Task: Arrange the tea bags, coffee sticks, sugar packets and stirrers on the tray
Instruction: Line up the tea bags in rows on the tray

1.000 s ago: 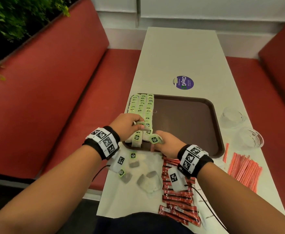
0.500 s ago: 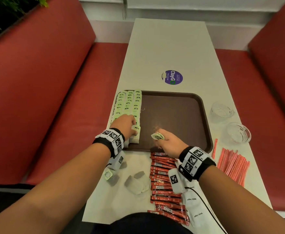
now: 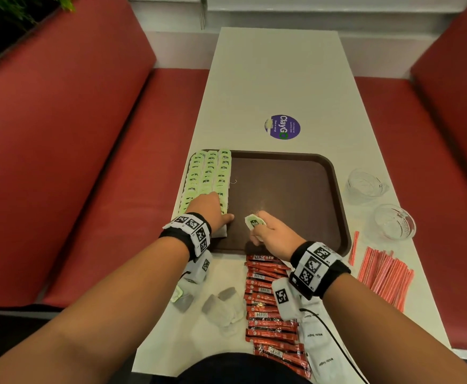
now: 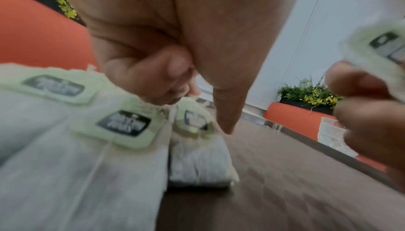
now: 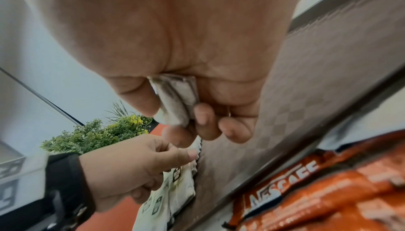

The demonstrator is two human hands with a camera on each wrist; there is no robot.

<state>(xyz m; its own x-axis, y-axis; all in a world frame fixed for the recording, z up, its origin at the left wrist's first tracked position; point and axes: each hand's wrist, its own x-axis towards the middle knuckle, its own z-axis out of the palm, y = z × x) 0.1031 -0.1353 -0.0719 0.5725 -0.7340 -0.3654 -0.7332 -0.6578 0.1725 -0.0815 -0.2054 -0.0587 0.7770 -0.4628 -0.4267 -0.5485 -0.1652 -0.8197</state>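
A brown tray [image 3: 290, 189] carries three rows of green-tagged tea bags [image 3: 210, 173] along its left side. My left hand [image 3: 224, 217] lies on the near end of these rows, its fingers curled on the last tea bag [image 4: 195, 148] and its thumb straight down beside it. Over the tray's near edge, my right hand [image 3: 257, 231] grips a folded tea bag [image 5: 177, 99] in curled fingers, and the bag's green tag [image 3: 253, 221] sticks up. Loose tea bags [image 3: 224, 303], red coffee sticks [image 3: 268, 295], white sugar packets [image 3: 318, 347] and red stirrers [image 3: 384, 275] lie on the table.
Two empty glass bowls [image 3: 365, 184] [image 3: 395, 221] stand right of the tray. A purple sticker [image 3: 282, 126] marks the white table [image 3: 276, 79] beyond it. Red bench seats run along both sides. The tray's middle and right are bare.
My left hand has settled a tea bag at the near end of the rows. My right hand has drawn apart to the right, still holding its tea bag.
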